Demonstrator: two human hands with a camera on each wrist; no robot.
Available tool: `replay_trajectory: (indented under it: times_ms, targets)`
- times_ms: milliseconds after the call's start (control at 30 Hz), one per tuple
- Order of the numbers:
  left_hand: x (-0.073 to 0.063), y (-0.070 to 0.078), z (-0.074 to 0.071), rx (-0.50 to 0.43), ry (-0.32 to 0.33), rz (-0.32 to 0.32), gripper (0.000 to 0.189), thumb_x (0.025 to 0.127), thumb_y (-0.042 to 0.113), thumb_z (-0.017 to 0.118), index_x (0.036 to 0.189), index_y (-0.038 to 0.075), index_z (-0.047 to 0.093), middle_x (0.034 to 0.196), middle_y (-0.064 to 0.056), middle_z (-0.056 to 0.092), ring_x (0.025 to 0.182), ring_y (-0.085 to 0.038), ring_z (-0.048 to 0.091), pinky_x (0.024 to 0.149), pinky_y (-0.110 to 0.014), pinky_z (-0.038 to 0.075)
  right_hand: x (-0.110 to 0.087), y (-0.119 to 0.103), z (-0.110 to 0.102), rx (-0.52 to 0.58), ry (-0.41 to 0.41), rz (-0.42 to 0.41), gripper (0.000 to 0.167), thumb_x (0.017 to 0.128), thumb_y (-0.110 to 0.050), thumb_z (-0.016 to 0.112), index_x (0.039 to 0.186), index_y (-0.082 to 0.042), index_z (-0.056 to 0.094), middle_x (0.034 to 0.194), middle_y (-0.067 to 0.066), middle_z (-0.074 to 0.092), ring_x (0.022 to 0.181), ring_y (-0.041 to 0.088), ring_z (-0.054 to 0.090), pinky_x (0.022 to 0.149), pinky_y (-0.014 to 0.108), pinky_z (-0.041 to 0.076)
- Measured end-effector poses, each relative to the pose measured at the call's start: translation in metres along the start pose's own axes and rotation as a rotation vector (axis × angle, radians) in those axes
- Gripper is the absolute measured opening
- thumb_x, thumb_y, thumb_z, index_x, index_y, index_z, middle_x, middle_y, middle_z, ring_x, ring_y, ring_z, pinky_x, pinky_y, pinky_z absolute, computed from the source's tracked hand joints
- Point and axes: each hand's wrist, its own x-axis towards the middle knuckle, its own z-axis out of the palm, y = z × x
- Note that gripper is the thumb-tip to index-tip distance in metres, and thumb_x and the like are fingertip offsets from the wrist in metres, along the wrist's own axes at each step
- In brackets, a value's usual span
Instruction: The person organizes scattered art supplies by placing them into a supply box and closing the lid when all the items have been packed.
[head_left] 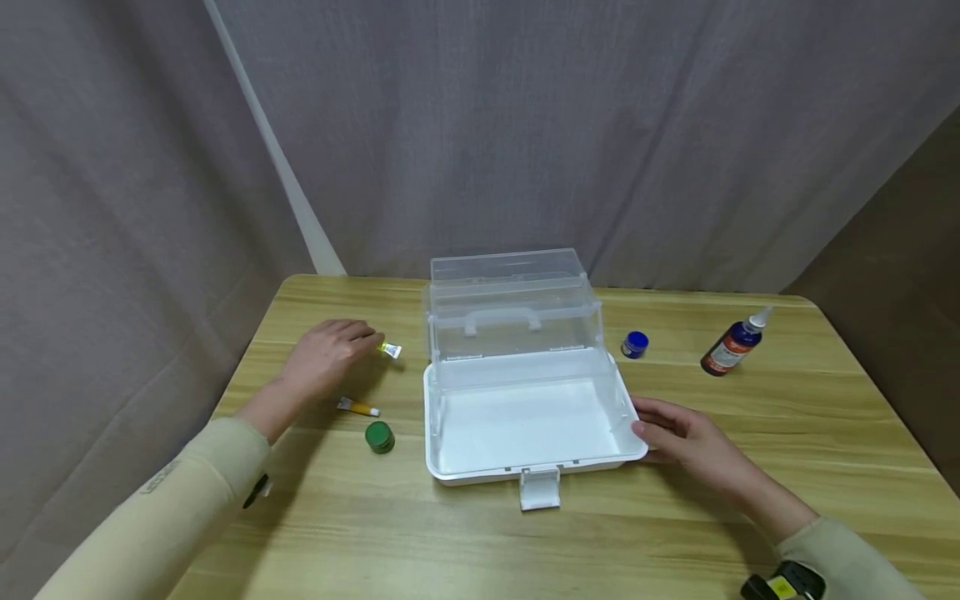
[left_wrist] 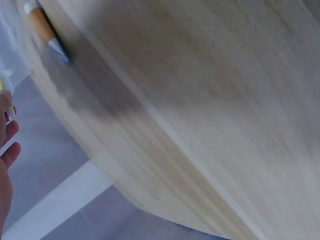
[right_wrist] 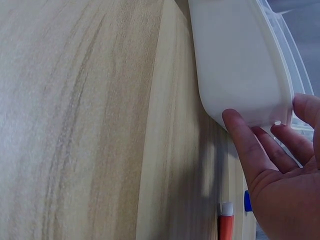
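Observation:
In the head view, my left hand (head_left: 332, 354) pinches a small yellow tube (head_left: 391, 350) with a white crimped end, held above the table. The left wrist view catches only the edge of that hand. Below it on the table lie an orange tube (head_left: 358, 407) with a white cap and a round green jar (head_left: 380, 437). My right hand (head_left: 686, 437) grips the right wall of an open white storage box (head_left: 536, 425), thumb at the rim and fingers outside, as the right wrist view shows. The box's clear lid (head_left: 517, 292) stands raised at the back.
A small blue jar (head_left: 634, 344) and a dark blue bottle (head_left: 731, 344) with a white nozzle stand right of the box. A partly visible orange-red object (right_wrist: 226, 225) with a pale end lies near my right hand. The latch (head_left: 540, 489) hangs at the front.

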Motion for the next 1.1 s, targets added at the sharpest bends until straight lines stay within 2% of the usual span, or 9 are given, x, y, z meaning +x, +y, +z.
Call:
replay_trajectory:
  times_ms: [267, 533, 833, 1100]
  targets:
    - [0.008, 0.013, -0.019, 0.015, -0.003, 0.015, 0.042, 0.092, -0.014, 0.069, 0.13, 0.004, 0.075, 0.126, -0.017, 0.075, 0.12, -0.037, 0.071, 0.106, -0.052, 0.059, 0.001, 0.0, 0.0, 0.002, -0.001, 0.002, 0.063, 0.111, -0.021, 0.061, 0.16, 0.01, 0.037, 0.16, 0.037, 0.041, 0.113, 0.001, 0.067, 0.091, 0.037, 0.067]
    - [0.018, 0.023, -0.031, 0.061, 0.1, 0.07, 0.037, 0.094, -0.008, 0.072, 0.129, 0.004, 0.074, 0.124, -0.016, 0.077, 0.117, -0.035, 0.072, 0.104, -0.05, 0.061, 0.001, 0.001, 0.001, 0.013, 0.008, -0.013, 0.061, 0.111, -0.019, 0.061, 0.159, 0.011, 0.038, 0.158, 0.038, 0.042, 0.112, 0.002, 0.068, 0.09, 0.037, 0.067]
    - [0.023, 0.032, -0.039, 0.097, 0.207, 0.113, 0.039, 0.091, -0.01, 0.074, 0.127, 0.004, 0.074, 0.121, -0.015, 0.078, 0.114, -0.034, 0.074, 0.101, -0.05, 0.062, 0.0, 0.002, 0.0, 0.023, 0.006, -0.024, 0.061, 0.111, -0.017, 0.061, 0.158, 0.012, 0.038, 0.157, 0.039, 0.042, 0.111, 0.003, 0.068, 0.09, 0.038, 0.067]
    - [0.027, 0.043, -0.047, 0.109, 0.26, 0.136, 0.038, 0.09, -0.008, 0.076, 0.126, 0.005, 0.077, 0.12, -0.013, 0.079, 0.113, -0.032, 0.075, 0.101, -0.048, 0.062, 0.0, 0.003, 0.0, 0.024, 0.002, -0.038, 0.061, 0.111, -0.017, 0.061, 0.158, 0.013, 0.037, 0.157, 0.04, 0.042, 0.111, 0.003, 0.069, 0.09, 0.038, 0.067]
